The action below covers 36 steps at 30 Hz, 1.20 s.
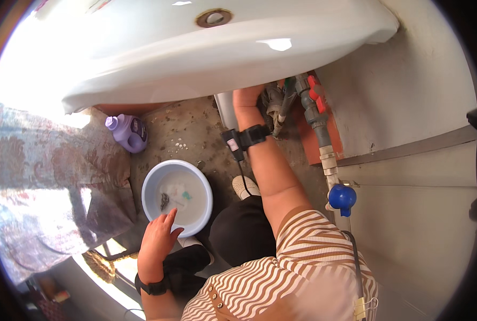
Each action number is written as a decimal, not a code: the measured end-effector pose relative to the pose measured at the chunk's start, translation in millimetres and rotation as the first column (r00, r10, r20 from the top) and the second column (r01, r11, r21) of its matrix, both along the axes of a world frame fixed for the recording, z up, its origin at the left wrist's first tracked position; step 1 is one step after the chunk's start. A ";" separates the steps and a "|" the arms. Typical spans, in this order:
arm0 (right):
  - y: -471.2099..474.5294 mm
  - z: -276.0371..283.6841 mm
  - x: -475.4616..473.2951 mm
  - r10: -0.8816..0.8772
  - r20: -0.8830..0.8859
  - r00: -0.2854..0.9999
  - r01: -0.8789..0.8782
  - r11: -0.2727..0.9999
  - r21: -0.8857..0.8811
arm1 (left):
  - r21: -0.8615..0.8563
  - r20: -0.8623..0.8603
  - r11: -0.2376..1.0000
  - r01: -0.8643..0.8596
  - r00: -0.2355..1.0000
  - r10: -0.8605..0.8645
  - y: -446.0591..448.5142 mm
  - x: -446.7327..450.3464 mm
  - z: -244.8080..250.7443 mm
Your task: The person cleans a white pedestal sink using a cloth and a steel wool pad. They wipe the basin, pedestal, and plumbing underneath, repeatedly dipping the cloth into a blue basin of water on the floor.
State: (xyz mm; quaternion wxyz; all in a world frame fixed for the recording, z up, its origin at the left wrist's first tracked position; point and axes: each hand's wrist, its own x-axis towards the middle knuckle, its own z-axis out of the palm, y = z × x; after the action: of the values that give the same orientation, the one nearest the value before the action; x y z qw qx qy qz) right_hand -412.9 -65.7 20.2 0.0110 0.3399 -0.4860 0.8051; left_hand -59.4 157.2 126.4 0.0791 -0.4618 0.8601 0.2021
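My left hand point(160, 236) hovers at the near rim of a light blue plastic basin point(145, 192), fingers apart and holding nothing. Cloudy water point(192, 210) fills part of the basin. In it lie a dark, tangled thing like a wire scourer point(164, 201) and a small green piece point(186, 195). My right hand point(247, 97) reaches beneath the white ceramic washbasin point(206, 76). Its fingers are hidden behind the washbasin's edge, so their grip does not show. Just beside it are grey drain pipes point(274, 98) and a pale upright panel or container point(225, 110).
A purple detergent jug point(131, 132) stands on the stained floor point(182, 124) beside a patterned cloth point(62, 180). At the right, a supply pipe point(322, 136) carries a red-handled valve point(316, 93) and a blue round fitting point(342, 197) near the wall.
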 end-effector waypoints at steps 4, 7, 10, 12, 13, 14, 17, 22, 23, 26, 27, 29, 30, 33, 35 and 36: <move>3.3 -51.4 25.6 0.033 0.275 0.961 -0.052 0.997 0.062 | 0.026 -0.007 1.000 0.004 1.000 -0.004 -2.3 -1.9 -1.9; 4.8 -102.0 32.4 -0.021 0.298 0.954 -0.008 0.996 0.094 | 0.051 0.028 0.998 -0.032 0.999 0.030 -6.0 -3.4 -3.8; -1.7 -147.9 27.9 -0.114 0.387 0.915 0.059 0.987 0.151 | 0.068 0.069 0.997 -0.042 0.997 0.038 -7.7 -4.8 -6.9; -3.5 -177.5 19.9 -0.252 0.390 0.886 0.099 0.923 0.371 | 0.069 0.072 0.997 -0.027 0.997 0.022 -8.2 -5.8 -10.0; -3.4 -192.6 16.4 -0.325 0.400 0.857 0.102 0.867 0.487 | 0.069 0.064 0.998 -0.016 0.998 0.011 -8.1 -5.9 -11.4; -7.4 -206.7 13.6 -0.280 0.516 0.809 0.020 0.892 0.452 | 0.072 0.061 0.997 -0.006 0.998 0.002 -8.4 -5.9 -12.6; -17.3 -250.3 9.4 -0.290 0.477 0.830 0.142 0.936 0.321 | 0.068 0.069 0.998 0.000 0.998 -0.005 -9.6 -4.8 -15.2; -15.7 -314.6 -6.5 -0.220 0.702 0.677 -0.230 0.844 0.485 | 0.086 0.092 0.996 -0.027 0.996 0.019 -13.5 -4.1 -17.6; -14.0 -322.7 -11.4 -0.210 0.793 0.572 -0.292 0.852 0.436 | 0.076 0.081 0.997 -0.021 0.997 0.015 -13.9 -4.1 -17.8; 8.0 -343.0 -34.8 0.087 0.249 0.965 -0.261 0.457 0.850 | 0.082 0.067 0.996 -0.018 0.998 0.012 -13.8 -2.5 -17.7; 15.9 -348.6 -40.2 0.257 0.059 0.965 -0.143 0.323 0.935 | 0.091 0.066 0.996 -0.022 0.998 0.016 -13.7 -1.7 -18.3; 25.3 -360.1 -43.3 0.408 -0.107 0.907 0.012 0.228 0.974 | 0.121 0.082 0.992 -0.037 0.996 0.027 -12.6 0.6 -19.4; 29.2 -366.5 -42.8 0.378 -0.106 0.920 0.012 0.243 0.970 | 0.106 0.058 0.994 -0.019 0.998 0.012 -12.2 2.0 -20.1; 30.9 -387.7 -42.6 0.422 -0.095 0.902 0.013 0.193 0.981 | 0.129 -0.015 0.990 -0.047 0.999 0.049 -13.2 5.5 -24.6; 30.2 -400.8 -43.3 0.424 -0.153 0.893 0.040 0.263 0.964 | 0.159 -0.053 0.985 -0.073 0.995 0.083 -13.2 7.3 -26.2; 29.3 -405.4 -43.9 0.422 -0.182 0.888 0.054 0.298 0.953 | 0.167 -0.067 0.983 -0.080 0.993 0.092 -12.7 7.8 -26.7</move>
State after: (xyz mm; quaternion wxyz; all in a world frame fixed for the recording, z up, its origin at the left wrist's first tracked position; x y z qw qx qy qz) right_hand -456.8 -36.3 -385.2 -0.1841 0.4936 -0.8037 0.2767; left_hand -51.5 144.5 99.7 0.0756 -0.4825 0.8222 0.2924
